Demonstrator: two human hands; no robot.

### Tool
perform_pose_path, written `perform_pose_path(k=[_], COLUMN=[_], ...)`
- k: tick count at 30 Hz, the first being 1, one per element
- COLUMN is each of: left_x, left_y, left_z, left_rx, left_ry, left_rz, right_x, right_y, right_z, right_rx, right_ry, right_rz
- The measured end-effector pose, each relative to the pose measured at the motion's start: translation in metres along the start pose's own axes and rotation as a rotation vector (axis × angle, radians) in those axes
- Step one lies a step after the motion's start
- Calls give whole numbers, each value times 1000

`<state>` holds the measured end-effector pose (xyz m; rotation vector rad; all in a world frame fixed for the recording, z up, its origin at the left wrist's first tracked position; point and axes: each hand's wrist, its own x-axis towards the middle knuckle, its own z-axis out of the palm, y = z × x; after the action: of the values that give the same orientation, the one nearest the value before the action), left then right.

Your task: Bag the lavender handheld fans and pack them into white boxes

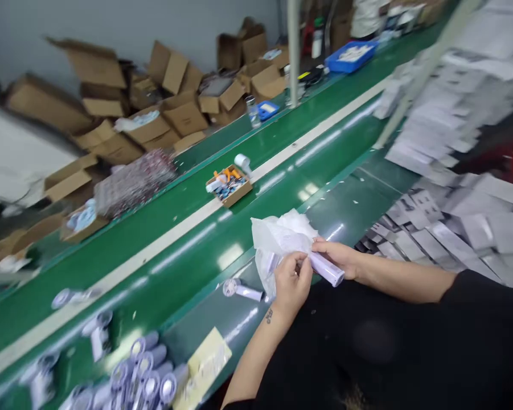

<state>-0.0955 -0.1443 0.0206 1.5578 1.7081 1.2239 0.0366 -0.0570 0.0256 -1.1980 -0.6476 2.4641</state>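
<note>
Over green conveyor (154, 250), both hands' grips close on a lilac fan (327, 269) half-sheathed in plastic bag (277, 233).

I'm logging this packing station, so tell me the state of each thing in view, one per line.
Left hand: gripping the plastic bag.
Right hand: holding the lilac handheld fan.
Lilac handheld fan: head inside the bag, handle sticking out.
Plastic bag: crumpled, open.
Loose fan: lying flat, unbagged.
Small cardboard box: open, filled.
Cardboard cartons: open, piled.

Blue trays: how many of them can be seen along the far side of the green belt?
2. A large blue tray stands far up the belt; a small blue tray sits beside the cardboard boxes. Others may be hidden.
</note>
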Motion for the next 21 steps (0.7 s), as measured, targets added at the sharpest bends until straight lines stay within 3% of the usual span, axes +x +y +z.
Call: perform_pose_path(k=[3,5,8,10,12,14,18,21], left_x=[33,49,65,72,79,91,129,164], left_y=[24,36,41,39,36,37,46,53], left_z=[9,22,51,74,96,113,124,127], left_rx=[-70,-118,-268,-403,-505,-542,-534,-549], left_ry=[-249,-390,-445,-457,-484,-490,-431,-487], left_rz=[66,78,-136,-333,-469,-529,-440,-300], right_x=[-19,-35,-57,-70,-82,-93,-107,-105], right_y=[-6,-7,-9,-16,-28,-46,-93,-130], right_z=[-22,-42,-76,-97,-114,-127,-149,-168], right_rx=[-7,-174,-658,-968,-1103,-1044,-842,-682], right_ry=[44,200,523,623,613,570,415,235], right_rz=[-18,-117,-280,-367,-404,-389,-390,-407])
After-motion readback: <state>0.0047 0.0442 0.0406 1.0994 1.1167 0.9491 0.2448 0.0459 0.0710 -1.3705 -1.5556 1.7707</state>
